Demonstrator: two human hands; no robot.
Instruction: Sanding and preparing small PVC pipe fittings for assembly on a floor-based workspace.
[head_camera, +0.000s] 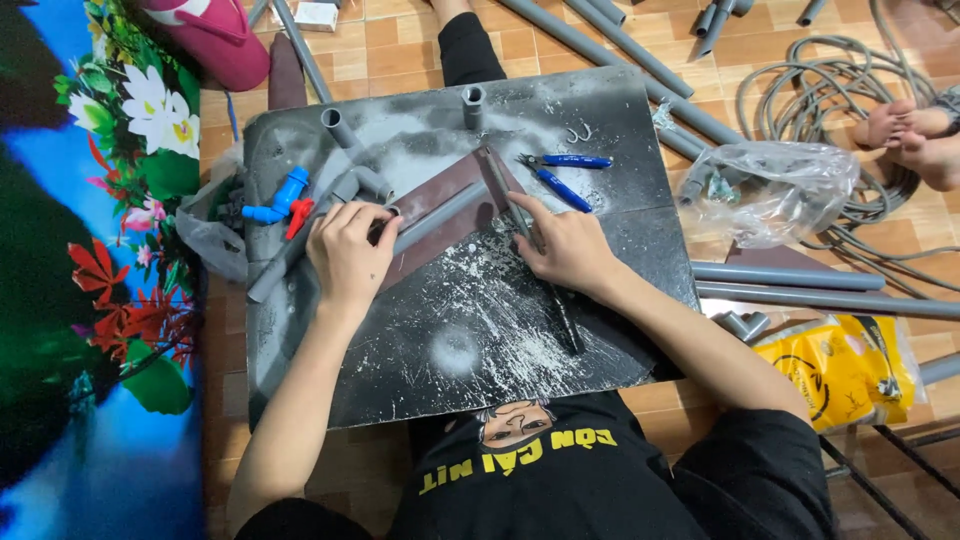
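Left hand (350, 250) presses its fingers closed around a grey pipe (440, 215) lying slantwise on a brown board (450, 185). Right hand (570, 248), just right of the pipe, grips a hacksaw (545, 275) crossing the board. Blue-handled pliers (555, 175) rest beyond, on the dusty dark table (470, 340).

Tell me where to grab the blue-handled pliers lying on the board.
Take the blue-handled pliers by the two spread handles, coming from the right and above. The handles fan out over bare board, while the small jaws point left toward the brown angle piece.
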